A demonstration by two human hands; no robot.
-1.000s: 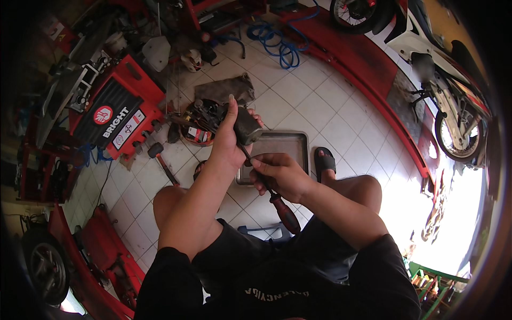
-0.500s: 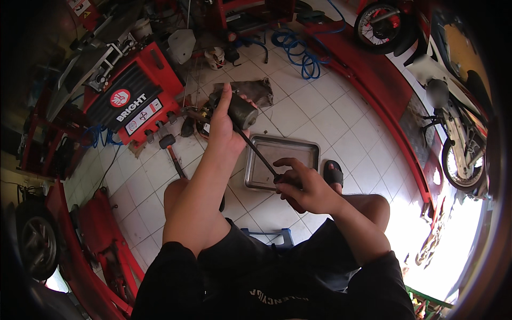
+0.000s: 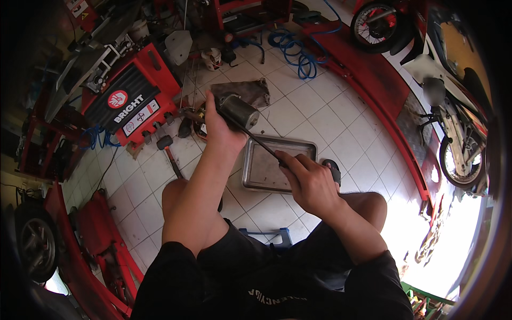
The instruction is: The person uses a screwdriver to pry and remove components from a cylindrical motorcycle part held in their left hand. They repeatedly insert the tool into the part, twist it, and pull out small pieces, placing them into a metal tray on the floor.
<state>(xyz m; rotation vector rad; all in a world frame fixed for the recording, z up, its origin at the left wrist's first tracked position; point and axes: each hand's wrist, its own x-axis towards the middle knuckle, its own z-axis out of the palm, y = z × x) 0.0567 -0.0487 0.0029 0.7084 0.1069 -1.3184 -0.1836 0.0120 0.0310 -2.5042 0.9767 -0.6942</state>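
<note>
gripping motor [image 3: 238, 110] in left hand [image 3: 220, 133]; right hand [image 3: 309, 184] angling screwdriver [image 3: 256, 138]

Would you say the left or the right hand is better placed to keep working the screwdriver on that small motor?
Probably the right hand: it grips the screwdriver, whose tip meets the cylindrical motor. The left hand is busy holding that motor.

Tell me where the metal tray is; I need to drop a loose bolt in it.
In the head view the metal tray lies on the tiled floor at centre, between the person's knees, right under the right hand and its screwdriver.
</note>
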